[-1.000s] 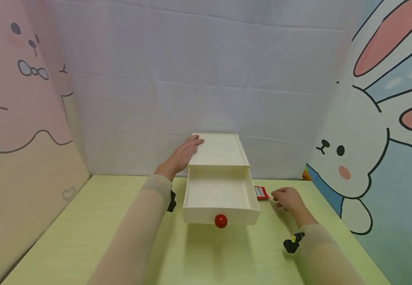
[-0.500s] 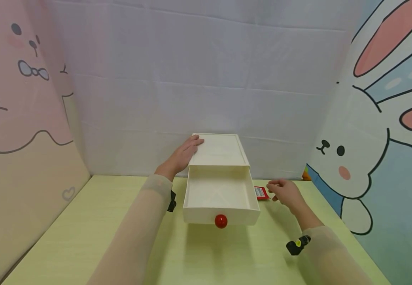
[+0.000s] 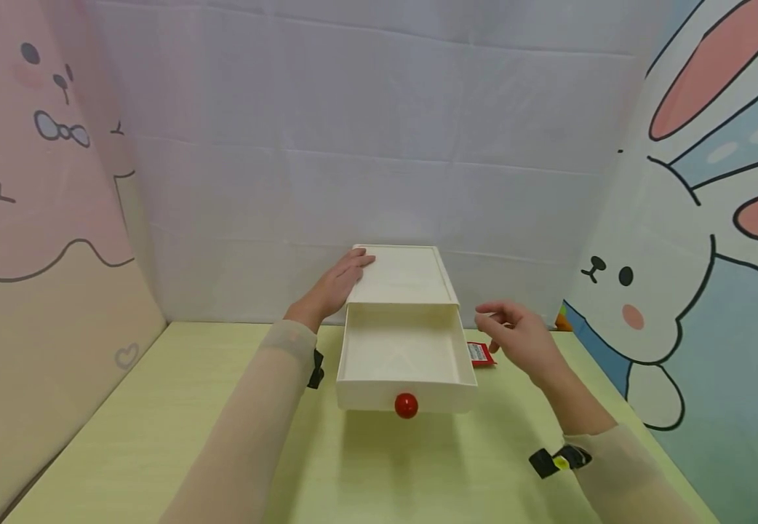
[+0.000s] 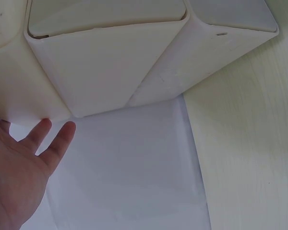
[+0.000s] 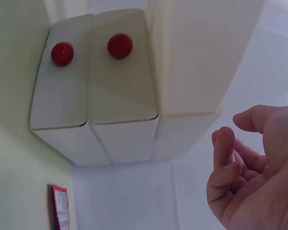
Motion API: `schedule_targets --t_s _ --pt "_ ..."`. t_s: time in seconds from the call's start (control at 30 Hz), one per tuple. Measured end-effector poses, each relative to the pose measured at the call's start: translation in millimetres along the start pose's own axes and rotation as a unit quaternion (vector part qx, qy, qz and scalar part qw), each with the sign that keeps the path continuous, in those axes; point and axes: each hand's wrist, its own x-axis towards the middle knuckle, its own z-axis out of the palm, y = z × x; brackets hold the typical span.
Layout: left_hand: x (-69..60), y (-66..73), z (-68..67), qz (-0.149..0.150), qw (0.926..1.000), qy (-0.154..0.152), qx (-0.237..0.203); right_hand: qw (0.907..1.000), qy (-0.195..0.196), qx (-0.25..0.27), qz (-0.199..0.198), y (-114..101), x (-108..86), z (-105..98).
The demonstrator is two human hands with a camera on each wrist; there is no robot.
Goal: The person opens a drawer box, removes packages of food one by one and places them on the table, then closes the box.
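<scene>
A cream-coloured drawer cabinet [image 3: 401, 273] stands against the back wall, its top drawer [image 3: 405, 346] pulled far out. Nothing shows inside that drawer, and a red ball knob [image 3: 407, 406] sits on its front. My left hand [image 3: 333, 287] rests on the cabinet's upper left edge, fingers fairly straight. To the right of the drawer, at about its rim height, hovers my right hand [image 3: 519, 342], fingers loosely bent. Between its thumb and fingers I see nothing in the right wrist view. A red packet [image 3: 481, 354] lies on the table beside the cabinet, partly hidden by the drawer.
Below the pulled-out drawer, two closed drawers with red knobs [image 5: 120, 46] appear in the right wrist view. The light yellow-green table [image 3: 235, 407] ends at a white cloth wall [image 3: 300, 182]. Cartoon-printed panels [image 3: 634, 291] flank both sides.
My right hand has risen from the table near the red packet and moved up and left toward the drawer. The left hand, cabinet and packet have stayed put.
</scene>
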Motion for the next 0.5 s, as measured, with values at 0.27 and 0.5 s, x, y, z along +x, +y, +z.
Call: schedule_targets --t_s 0.27,0.5 --pt "-2.0 2.0 0.1 0.002 1.0 -0.002 -0.002 0.9984 -0.007 0.004 -0.055 -41 -31.1 -1" --pt "-1.6 1.0 -0.7 0.004 1.0 -0.001 -0.008 0.9921 -0.049 0.016 -0.115 -66 -58.4 5"
